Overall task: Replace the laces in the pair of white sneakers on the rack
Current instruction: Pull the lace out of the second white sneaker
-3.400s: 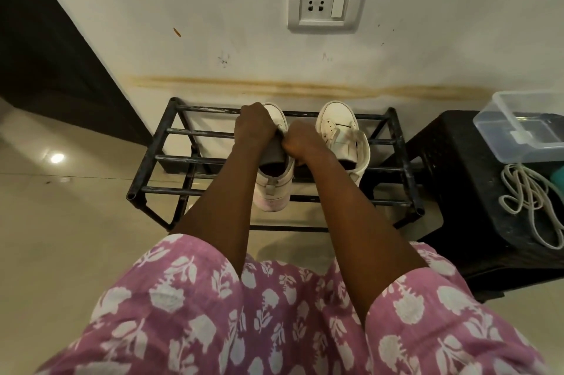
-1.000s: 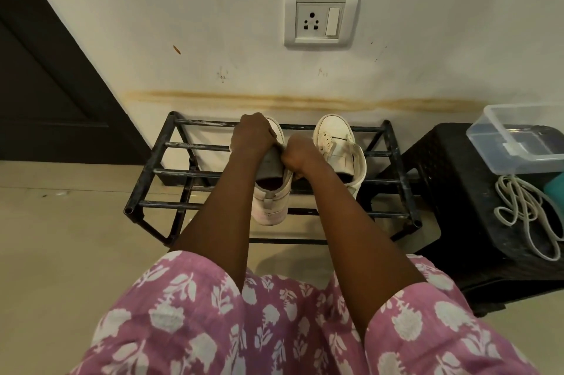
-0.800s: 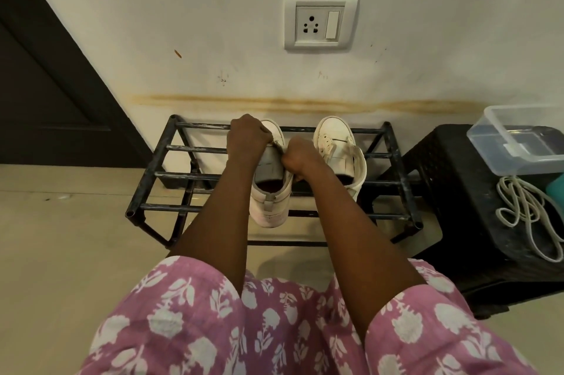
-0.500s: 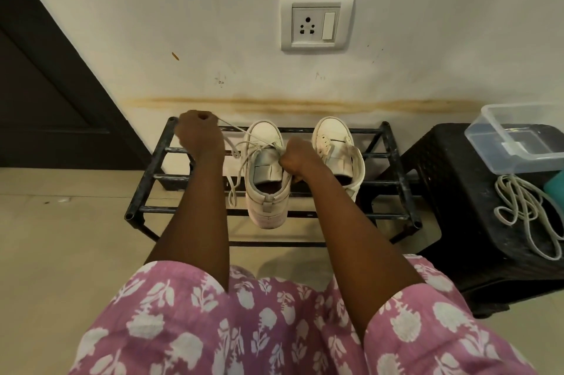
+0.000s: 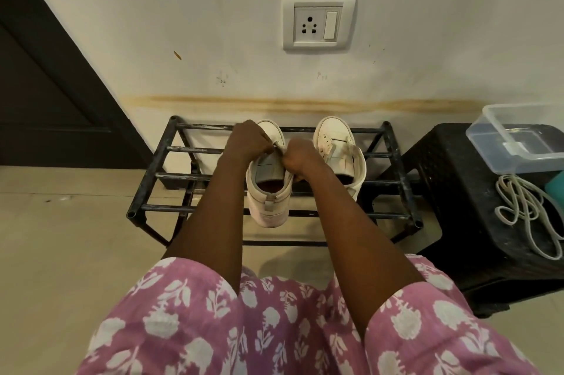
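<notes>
Two white sneakers stand toe-to-wall on a black metal rack (image 5: 171,178). The left sneaker (image 5: 268,194) has its heel hanging over the rack's front bar. The right sneaker (image 5: 337,142) sits beside it, untouched. My left hand (image 5: 248,140) is curled over the left sneaker's lacing area and pinches its lace, which is mostly hidden under the fingers. My right hand (image 5: 300,157) grips the right side of the same sneaker by the tongue. A loose bundle of white laces (image 5: 525,206) lies on a black stool (image 5: 451,191) to the right.
A clear plastic container (image 5: 518,136) sits at the back of the stool, with a teal object (image 5: 557,182) at the frame edge. A wall socket (image 5: 319,22) is above the rack, and a dark door (image 5: 45,84) is at left. My lap in pink floral cloth (image 5: 274,329) fills the foreground.
Half a second ago my left hand had drawn a length of lace out to the left of the shoe. It is now back at the lacing area. My right hand stayed on the sneaker.
</notes>
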